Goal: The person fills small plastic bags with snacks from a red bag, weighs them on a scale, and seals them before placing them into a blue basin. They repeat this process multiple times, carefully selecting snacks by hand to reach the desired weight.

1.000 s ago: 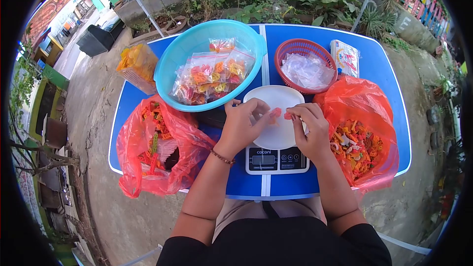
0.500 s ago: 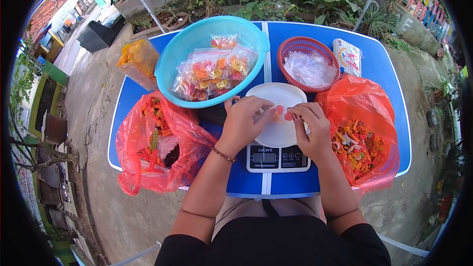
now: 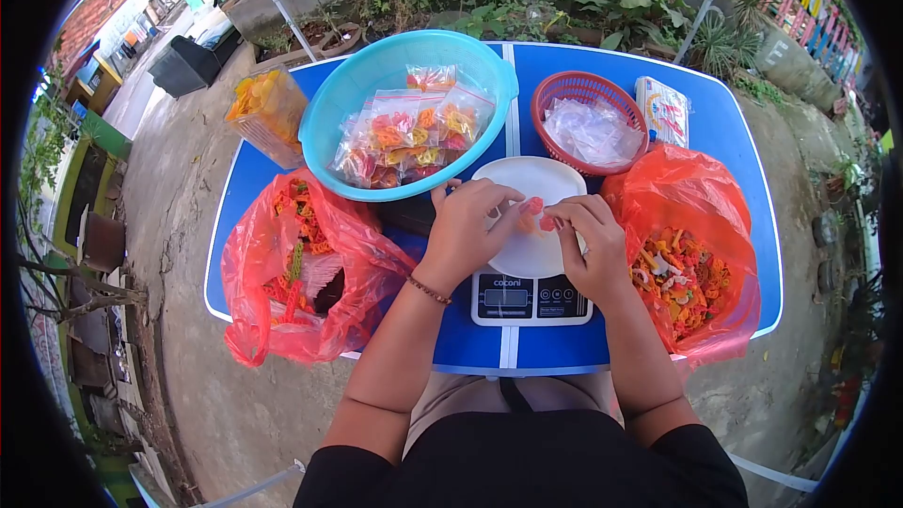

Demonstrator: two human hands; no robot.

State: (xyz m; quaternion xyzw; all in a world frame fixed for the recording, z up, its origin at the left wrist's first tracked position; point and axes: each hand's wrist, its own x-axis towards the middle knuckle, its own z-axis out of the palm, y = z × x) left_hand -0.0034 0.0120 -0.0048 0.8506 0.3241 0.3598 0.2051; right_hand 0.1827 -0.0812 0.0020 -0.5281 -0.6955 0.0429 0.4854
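Over the white plate (image 3: pixel 513 172) on the kitchen scale (image 3: pixel 532 299), both hands meet at a small clear bag holding pink and orange pieces (image 3: pixel 532 216). My left hand (image 3: pixel 473 226) pinches the bag's left side, beside a pink piece. My right hand (image 3: pixel 593 237) has its thumb and fingertips closed at the right side, next to another pink piece. The bag's edges are hard to make out against the plate. Behind my left hand is the turquoise basin (image 3: pixel 324 146) with filled clear packets (image 3: pixel 403 132).
Red plastic bags of colourful pieces lie at left (image 3: pixel 254 292) and right (image 3: pixel 729 216) on the blue table (image 3: pixel 555 348). Behind the plate are a red basket (image 3: pixel 543 99) of clear bags and a white pack (image 3: pixel 663 108). A clear container (image 3: pixel 268 113) with yellow pieces stands back left.
The view has shifted very slightly. Both hands stay over the plate, with only a small change at the fingertips.
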